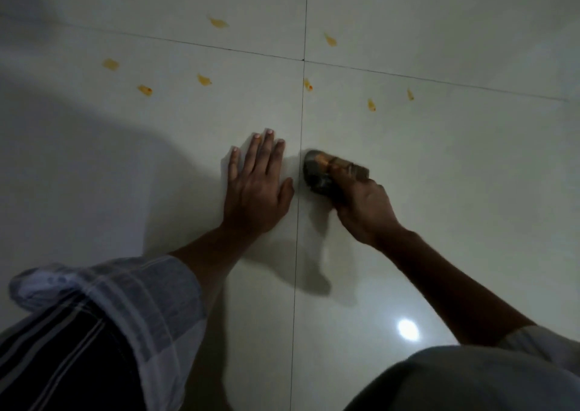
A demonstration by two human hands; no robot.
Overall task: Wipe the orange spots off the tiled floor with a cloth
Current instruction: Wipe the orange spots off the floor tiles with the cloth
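Nearest, a checked sleeve (131, 288) is seen; the left hand (255, 188) is pressed flat, empty. Right of it, the cloth (329, 170) (already orange-stained) is clutched by the right hand (364, 209); the far orange spots (145, 90) could be smeared.

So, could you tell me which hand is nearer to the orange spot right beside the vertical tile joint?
Right. The right hand, gripping the cloth, sits below that spot; the left hand lies flat, below and left, nearly as close.
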